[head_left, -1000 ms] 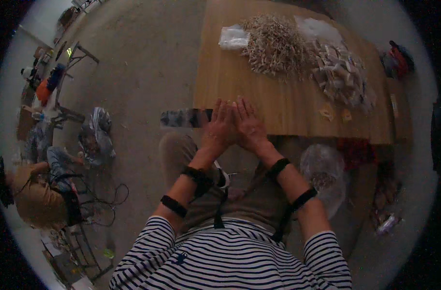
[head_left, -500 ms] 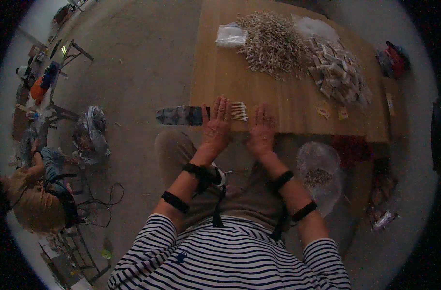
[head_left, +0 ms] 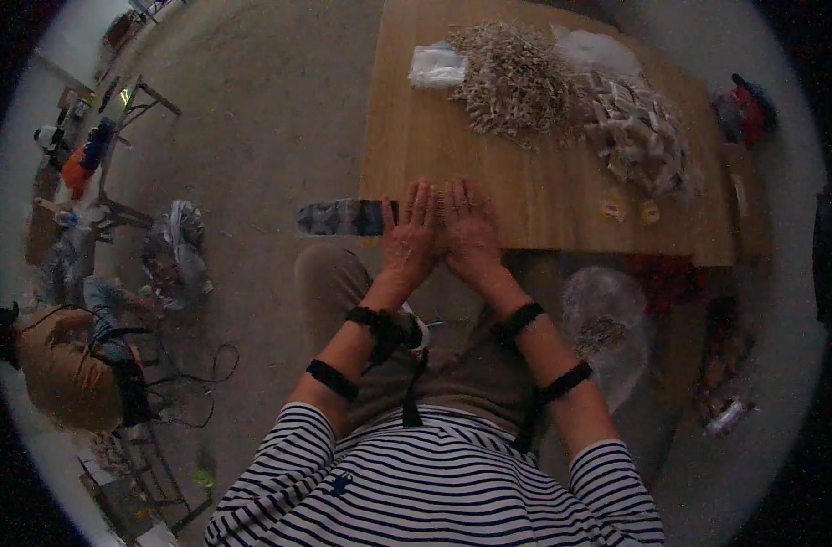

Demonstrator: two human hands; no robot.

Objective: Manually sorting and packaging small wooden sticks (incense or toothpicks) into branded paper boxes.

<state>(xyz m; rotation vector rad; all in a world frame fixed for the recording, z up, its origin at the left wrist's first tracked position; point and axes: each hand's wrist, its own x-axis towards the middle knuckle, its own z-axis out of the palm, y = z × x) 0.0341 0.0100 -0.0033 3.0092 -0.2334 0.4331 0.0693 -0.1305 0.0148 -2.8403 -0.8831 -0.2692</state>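
Observation:
Side by side at the near edge of the wooden table (head_left: pixel 534 219), both my hands lie flat with fingers stretched out. A small row of cotton swabs (head_left: pixel 441 210) shows in the narrow gap between them; most of it is hidden under my fingers. My left hand (head_left: pixel 409 239) rests at the row's left side, open, next to a dark patterned strip (head_left: pixel 343 219) that juts past the table's left edge. My right hand (head_left: pixel 472 235), open too, covers the row's right side. Farther back is a big heap of loose swabs (head_left: pixel 512 77).
Right of the heap lies a pile of packed sachets (head_left: pixel 639 137), with clear plastic bags (head_left: pixel 437 67) at its left. Two small yellow cards (head_left: pixel 613 211) lie near the right. A clear bag (head_left: pixel 603 319) hangs below the table edge. Another person (head_left: pixel 74 365) sits at far left.
My right hand has moved left, up against my left hand, and now covers much of the swab row that was visible between them. My left hand has stayed in place.

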